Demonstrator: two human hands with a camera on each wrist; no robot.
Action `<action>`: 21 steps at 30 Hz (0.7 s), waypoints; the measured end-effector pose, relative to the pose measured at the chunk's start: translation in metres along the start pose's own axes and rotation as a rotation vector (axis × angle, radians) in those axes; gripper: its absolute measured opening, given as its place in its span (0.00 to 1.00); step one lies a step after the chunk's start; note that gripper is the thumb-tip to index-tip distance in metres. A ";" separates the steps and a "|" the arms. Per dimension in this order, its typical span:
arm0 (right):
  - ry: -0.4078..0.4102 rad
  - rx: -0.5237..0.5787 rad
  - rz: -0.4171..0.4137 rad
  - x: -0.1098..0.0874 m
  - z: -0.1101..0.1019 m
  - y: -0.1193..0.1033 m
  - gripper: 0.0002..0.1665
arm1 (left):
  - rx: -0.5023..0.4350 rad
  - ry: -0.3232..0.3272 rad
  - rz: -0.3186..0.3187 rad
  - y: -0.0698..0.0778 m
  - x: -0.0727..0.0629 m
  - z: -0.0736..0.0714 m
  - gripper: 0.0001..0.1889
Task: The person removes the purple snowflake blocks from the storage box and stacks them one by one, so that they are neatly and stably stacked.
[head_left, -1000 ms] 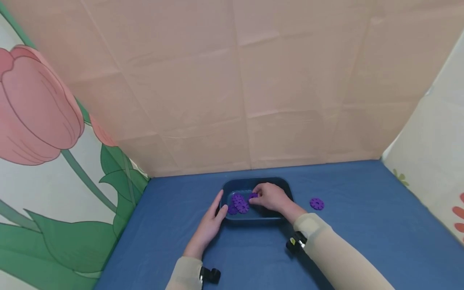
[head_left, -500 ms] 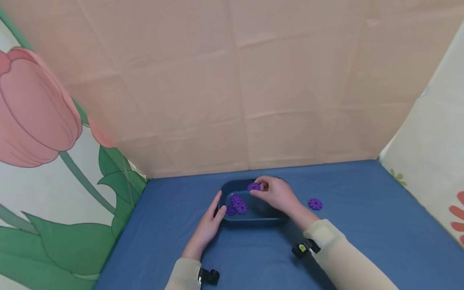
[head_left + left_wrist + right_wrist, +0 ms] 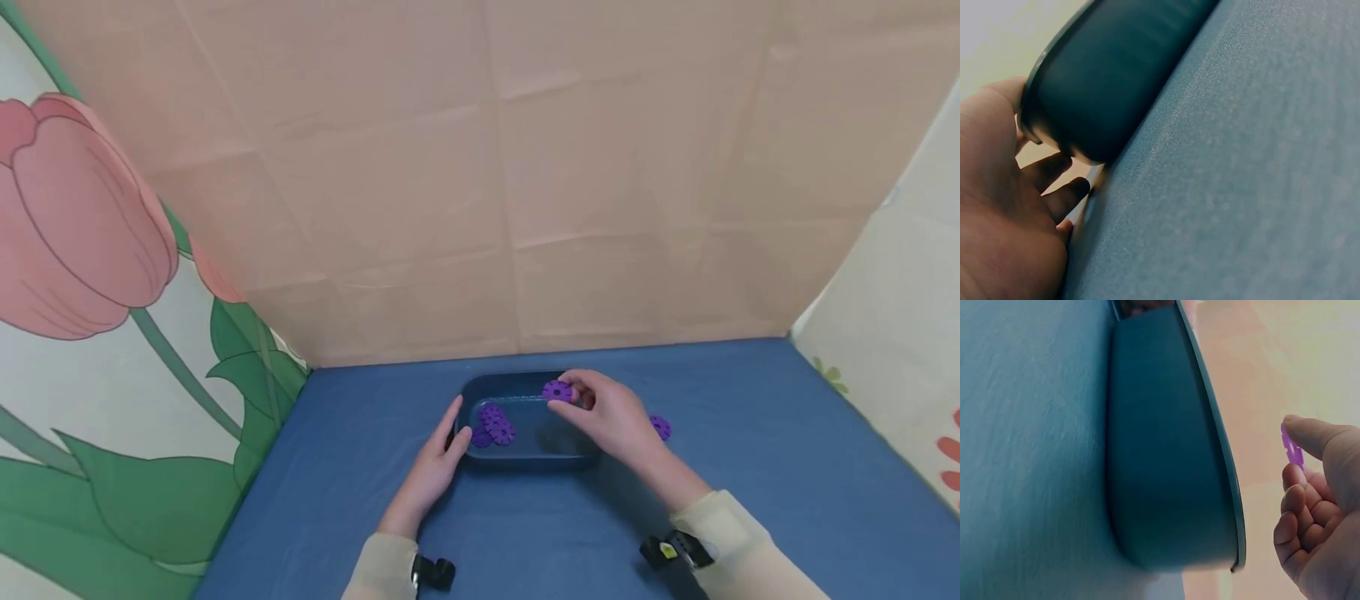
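One purple disc, face tilted toward head camera, tray, long axis sideways

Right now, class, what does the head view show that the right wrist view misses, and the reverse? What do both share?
Head view only: purple discs in the tray, a loose disc on the blue surface, the cream right sleeve.
Right wrist view only: the palm side of the right hand; the pinched disc seen nearly edge-on.
Both: that hand pinching the disc, the tray, the blue surface.
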State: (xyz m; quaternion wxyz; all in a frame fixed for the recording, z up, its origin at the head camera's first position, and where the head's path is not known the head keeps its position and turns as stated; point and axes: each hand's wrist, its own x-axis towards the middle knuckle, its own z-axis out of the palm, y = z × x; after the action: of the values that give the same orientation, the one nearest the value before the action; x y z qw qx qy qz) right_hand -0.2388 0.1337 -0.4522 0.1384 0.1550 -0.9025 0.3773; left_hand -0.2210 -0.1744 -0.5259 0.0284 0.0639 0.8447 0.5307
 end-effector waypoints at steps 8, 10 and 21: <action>0.048 0.006 0.003 -0.016 -0.011 0.019 0.26 | 0.000 -0.005 -0.009 0.000 -0.003 0.000 0.36; 0.059 0.007 0.014 -0.019 -0.015 0.026 0.27 | 0.003 -0.006 -0.006 0.000 -0.003 0.000 0.35; 0.104 -0.028 0.040 -0.028 -0.032 0.064 0.30 | 0.003 0.007 -0.004 0.000 0.003 0.001 0.33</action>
State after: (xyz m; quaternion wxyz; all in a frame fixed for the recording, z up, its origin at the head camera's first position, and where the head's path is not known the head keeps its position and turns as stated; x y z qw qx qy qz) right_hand -0.2334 0.2049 -0.4815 0.1799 0.1150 -0.9021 0.3750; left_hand -0.2234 -0.1736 -0.5261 0.0266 0.0603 0.8457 0.5296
